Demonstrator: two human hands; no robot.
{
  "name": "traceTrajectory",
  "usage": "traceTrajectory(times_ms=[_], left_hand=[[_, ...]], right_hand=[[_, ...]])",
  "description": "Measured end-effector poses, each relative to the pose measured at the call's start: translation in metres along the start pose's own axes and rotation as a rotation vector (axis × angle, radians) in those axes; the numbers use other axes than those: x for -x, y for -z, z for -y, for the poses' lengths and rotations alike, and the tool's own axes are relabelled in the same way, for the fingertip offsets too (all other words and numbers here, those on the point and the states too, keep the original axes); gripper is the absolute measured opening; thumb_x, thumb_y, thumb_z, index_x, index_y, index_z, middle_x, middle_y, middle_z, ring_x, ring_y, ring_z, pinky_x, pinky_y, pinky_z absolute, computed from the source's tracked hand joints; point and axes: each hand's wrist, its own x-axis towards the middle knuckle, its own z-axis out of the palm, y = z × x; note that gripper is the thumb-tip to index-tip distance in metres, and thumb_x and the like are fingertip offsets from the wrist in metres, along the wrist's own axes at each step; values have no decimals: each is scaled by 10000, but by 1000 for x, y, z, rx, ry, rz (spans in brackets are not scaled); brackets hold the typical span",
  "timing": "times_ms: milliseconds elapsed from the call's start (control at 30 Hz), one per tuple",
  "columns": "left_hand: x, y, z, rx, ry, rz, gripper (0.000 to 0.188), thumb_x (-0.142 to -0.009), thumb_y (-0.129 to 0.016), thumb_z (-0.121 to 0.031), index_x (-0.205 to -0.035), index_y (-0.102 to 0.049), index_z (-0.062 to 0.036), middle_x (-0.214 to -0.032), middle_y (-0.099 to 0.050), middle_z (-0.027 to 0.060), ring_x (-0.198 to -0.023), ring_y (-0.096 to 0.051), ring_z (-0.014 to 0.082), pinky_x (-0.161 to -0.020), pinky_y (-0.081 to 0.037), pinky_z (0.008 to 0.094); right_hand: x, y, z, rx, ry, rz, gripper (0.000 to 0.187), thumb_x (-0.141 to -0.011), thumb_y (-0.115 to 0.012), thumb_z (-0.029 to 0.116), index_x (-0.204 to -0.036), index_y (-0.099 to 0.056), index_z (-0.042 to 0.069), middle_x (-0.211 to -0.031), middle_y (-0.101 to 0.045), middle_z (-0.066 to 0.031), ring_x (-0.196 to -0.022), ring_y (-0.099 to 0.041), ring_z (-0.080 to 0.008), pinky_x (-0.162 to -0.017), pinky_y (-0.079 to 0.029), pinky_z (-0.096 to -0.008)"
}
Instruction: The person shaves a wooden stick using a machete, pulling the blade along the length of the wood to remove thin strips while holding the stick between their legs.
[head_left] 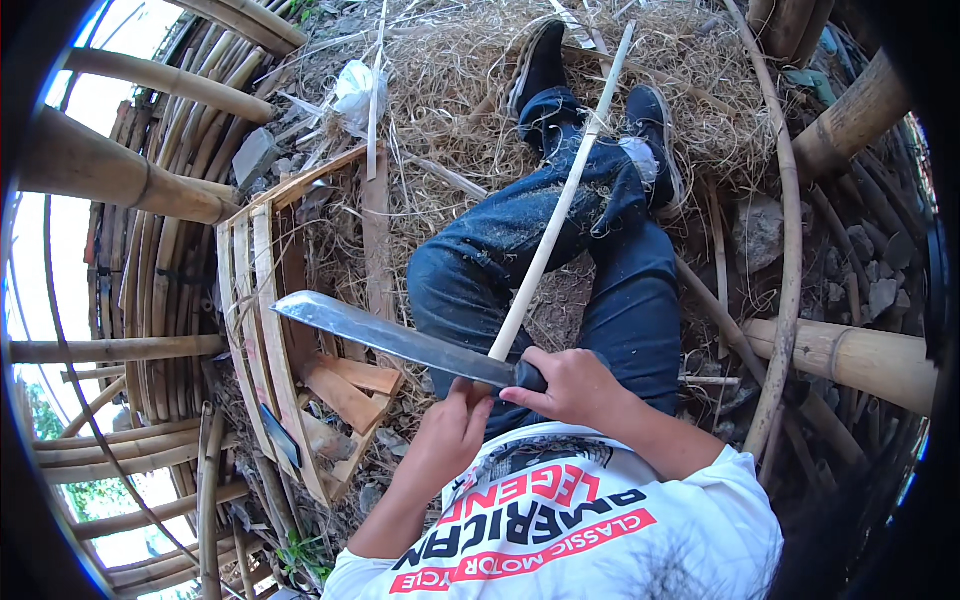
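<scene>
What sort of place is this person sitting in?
Probably a rough, open-sided bamboo shelter or outdoor workspot: thick bamboo poles frame the sides, curly straw-like shavings litter the ground, and the right hand holds a machete across a pale strip.

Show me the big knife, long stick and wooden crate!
Big knife point(395, 338), head view: middle of the blade.
Long stick point(566, 200), head view: middle of the shaft.
Wooden crate point(265, 250), head view: a side slat.
</scene>
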Motion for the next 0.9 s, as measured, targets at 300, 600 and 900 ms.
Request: traceTrajectory(times_ms=[300,600,900], left_hand=[[-2,-3,-7,95,136,120,427,-850,-698,-193,-1163,-551,57,-934,-661,182,-814,-645,307,-729,-482,389],[-4,-4,-3,41,101,192,459,-849,-688,-154,-1190,-513,99,-996,-624,222,-802,-595,258,-742,-471,348],[-1,-4,-2,146,171,114,238,-931,-599,-152,-998,-466,34,-697,-541,209,-616,-536,302,-589,-423,406]], right_hand=[[6,3,5,14,4,-2,580,-863,-595,603,-800,-611,26,-569,-605,-193,-567,-648,-378,-537,-526,-440],[13,1,8,55,-61,9,553,-861,-608,583,-776,-605,36,-560,-605,-178,-540,-646,-357,-509,-519,-431],[-2,18,-17,189,-174,-97,458,-841,-664,513,-765,-595,67,-579,-603,-176,-594,-638,-394,-534,-503,-463]])
